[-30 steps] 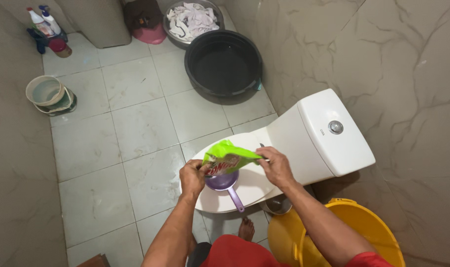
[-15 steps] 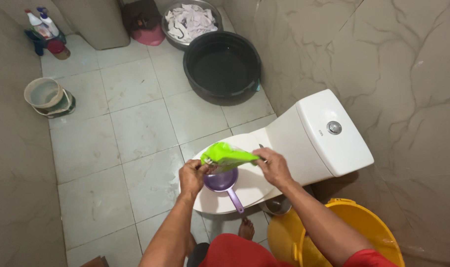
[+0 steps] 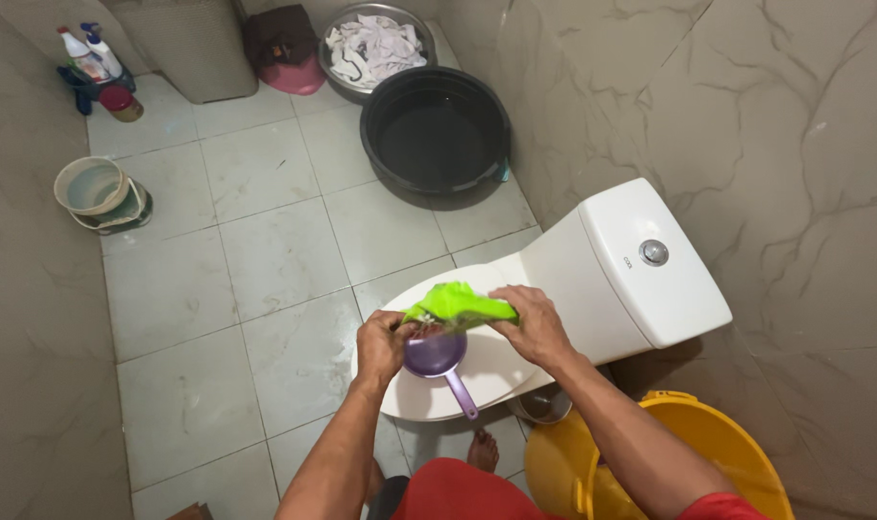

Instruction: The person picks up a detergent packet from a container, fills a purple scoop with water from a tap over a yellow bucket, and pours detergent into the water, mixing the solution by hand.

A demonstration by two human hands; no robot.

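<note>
Head view: the left hand (image 3: 381, 345) and right hand (image 3: 533, 325) each pinch one end of a bright green sachet (image 3: 461, 306), holding it tipped directly above a small purple scoop (image 3: 436, 354). The scoop stands on the closed white toilet lid (image 3: 496, 371), handle toward the person; a yellow bucket (image 3: 737, 453) stands just right of the toilet, a black basin (image 3: 437, 135) beyond it.

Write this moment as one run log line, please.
left hand: holds green packet | right hand: holds packet | below: purple scoop on toilet lid
</note>
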